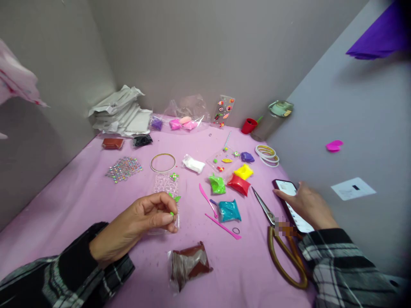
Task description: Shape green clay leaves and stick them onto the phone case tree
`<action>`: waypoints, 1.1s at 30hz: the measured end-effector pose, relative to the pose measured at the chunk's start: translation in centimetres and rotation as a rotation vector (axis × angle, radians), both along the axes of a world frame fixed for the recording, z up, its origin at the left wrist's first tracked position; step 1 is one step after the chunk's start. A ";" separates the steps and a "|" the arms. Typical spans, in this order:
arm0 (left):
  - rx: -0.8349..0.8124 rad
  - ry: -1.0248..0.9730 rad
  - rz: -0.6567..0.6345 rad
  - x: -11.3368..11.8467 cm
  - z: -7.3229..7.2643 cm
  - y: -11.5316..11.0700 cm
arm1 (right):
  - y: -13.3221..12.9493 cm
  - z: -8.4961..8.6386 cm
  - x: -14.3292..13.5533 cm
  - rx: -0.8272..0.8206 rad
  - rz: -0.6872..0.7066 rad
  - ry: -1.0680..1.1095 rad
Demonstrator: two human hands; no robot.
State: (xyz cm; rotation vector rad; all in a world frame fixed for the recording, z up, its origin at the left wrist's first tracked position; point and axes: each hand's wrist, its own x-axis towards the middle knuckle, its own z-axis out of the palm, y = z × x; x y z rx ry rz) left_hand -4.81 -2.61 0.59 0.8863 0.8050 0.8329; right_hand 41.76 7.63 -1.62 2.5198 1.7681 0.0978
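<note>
My left hand (141, 220) pinches a small piece of green clay (172, 214) between thumb and fingertips. It hovers over a clear patterned plastic sheet (165, 184), partly hidden by the hand. On the sheet lie a small green-and-white clay flower (174, 176) and green leaf-like pieces (175, 197). At the right, my right hand (313, 207) is around a smartphone (297, 216) with a lit screen, its thumb across the screen to the near-left edge. Large scissors (272, 222) lie beside the phone, blades slightly apart. A brown clay packet (191, 263) sits in front.
Packets of teal (229, 211), red (239, 185), green (217, 184) and white clay (193, 164) lie mid-table. Pink modelling tools (223, 226) are near them. Bangles (267, 155), a bottle (272, 122) and a red cup (249, 126) stand back right; a stack of white packets (122, 113) back left.
</note>
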 end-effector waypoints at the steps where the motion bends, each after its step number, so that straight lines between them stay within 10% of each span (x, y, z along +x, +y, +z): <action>1: -0.003 0.003 0.000 0.0 0.0 0.0 | -0.1 0.1 -0.1 0.001 0.000 -0.003; 15: -0.073 0.022 0.045 0.0 -0.1 -0.1 | -1.8 1.9 -2.4 0.054 0.160 -0.037; 20: -0.098 0.011 0.070 0.2 -0.2 0.0 | -5.0 4.3 -10.4 0.451 0.501 0.205; 26: -0.098 -0.005 0.112 0.3 -0.2 0.0 | -7.7 5.2 -22.5 0.474 1.011 0.744; 33: -0.073 -0.062 0.125 0.3 0.1 0.1 | -8.4 3.1 -26.7 0.603 1.181 0.866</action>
